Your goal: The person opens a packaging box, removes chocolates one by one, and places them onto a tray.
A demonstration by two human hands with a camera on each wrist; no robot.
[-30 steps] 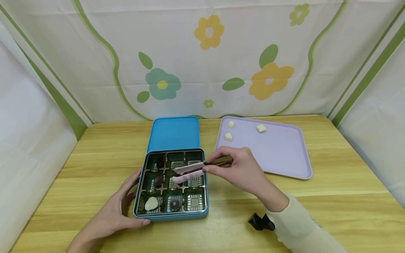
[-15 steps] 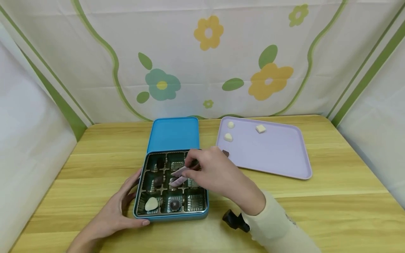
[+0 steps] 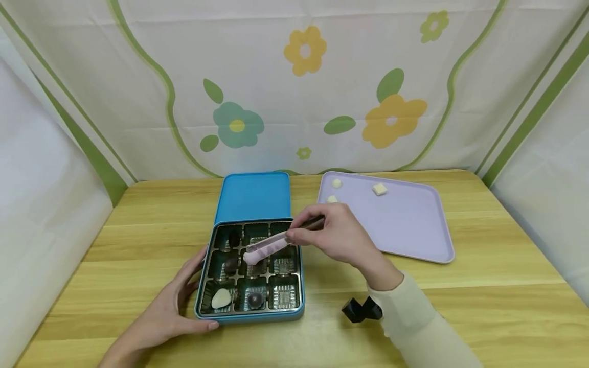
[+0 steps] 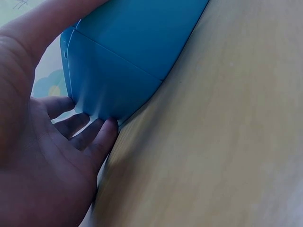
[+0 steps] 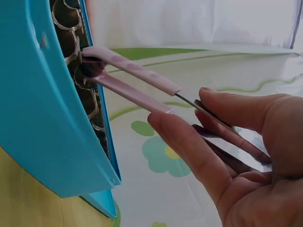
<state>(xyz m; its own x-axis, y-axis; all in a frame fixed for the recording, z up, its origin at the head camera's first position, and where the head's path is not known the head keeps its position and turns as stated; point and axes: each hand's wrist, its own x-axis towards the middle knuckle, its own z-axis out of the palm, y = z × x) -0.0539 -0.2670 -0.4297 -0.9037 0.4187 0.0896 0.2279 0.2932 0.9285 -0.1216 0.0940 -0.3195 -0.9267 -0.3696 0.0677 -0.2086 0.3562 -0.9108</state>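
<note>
My right hand (image 3: pixel 342 237) pinches a pair of metal tongs (image 3: pixel 267 249) with pink tips, held low over the middle of a blue tin (image 3: pixel 250 317). In the right wrist view, a dark rounded chocolate (image 5: pixel 92 67) shows between the tong tips. The tin has a divided insert; a white chocolate (image 3: pixel 221 298) sits in its front left compartment and a dark round chocolate (image 3: pixel 255 300) in the front middle one. More dark chocolates (image 3: pixel 231 264) lie along the left column. My left hand (image 3: pixel 167 306) holds the tin's front left corner, fingertips on its side, thumb along the front.
The tin's blue lid (image 3: pixel 253 197) lies open behind it. On the right, a lilac tray (image 3: pixel 405 225) carries several white chocolates, including a square one (image 3: pixel 379 189); my right hand covers the tray's near left corner. A flowered cloth (image 3: pixel 285 102) stands behind the wooden table (image 3: pixel 497 286).
My right hand moved left and lower over the tin, then drew back right; the tong tips stay over the middle compartment, now closer together in the head view. The left hand keeps its place.
</note>
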